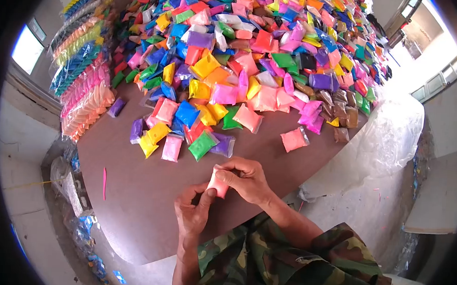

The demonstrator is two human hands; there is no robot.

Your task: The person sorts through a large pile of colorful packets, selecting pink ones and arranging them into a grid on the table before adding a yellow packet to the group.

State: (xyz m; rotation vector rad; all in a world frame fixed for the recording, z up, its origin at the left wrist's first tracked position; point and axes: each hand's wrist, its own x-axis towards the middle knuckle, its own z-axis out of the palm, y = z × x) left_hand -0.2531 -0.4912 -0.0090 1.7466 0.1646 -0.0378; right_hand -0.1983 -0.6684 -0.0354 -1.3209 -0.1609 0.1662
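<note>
A small light pink packet is held between my two hands above the near part of the brown table. My left hand pinches its lower left side between thumb and fingers. At its upper end, my right hand grips it with thumb and forefinger. Just beyond my hands lie a green packet, a purple packet and a pink packet. A salmon packet sits apart, farther right.
A large heap of colourful packets covers the table's far side. Bundled bags of packets stand at the left. A thin pink strip lies on the table's left. Clear plastic sheeting hangs at the right edge.
</note>
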